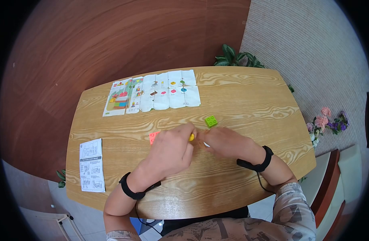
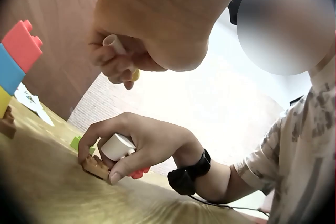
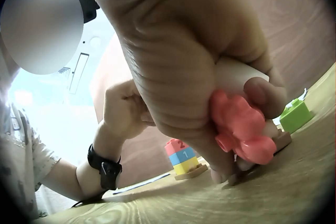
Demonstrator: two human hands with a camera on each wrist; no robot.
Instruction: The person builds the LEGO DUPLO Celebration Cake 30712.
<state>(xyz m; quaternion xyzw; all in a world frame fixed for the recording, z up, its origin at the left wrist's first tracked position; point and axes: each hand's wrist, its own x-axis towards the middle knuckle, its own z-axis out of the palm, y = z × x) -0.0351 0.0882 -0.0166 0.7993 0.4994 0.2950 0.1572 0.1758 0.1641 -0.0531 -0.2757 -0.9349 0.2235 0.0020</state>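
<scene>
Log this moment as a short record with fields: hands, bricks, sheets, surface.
Left hand: grips a slim white plastic tube; a small yellow piece shows at the same hand
Right hand: holds a white plastic cylinder and a red flower-shaped plastic piece; touches a brown studded plastic piece
Stacked: red, blue and yellow plastic bricks on a brown base
Apart: lime-green square plastic brick, beyond the right hand
Printed: creased colour-printed sheet at the far left; black-and-white printed sheet at the near left
Surface: wood-grain table
</scene>
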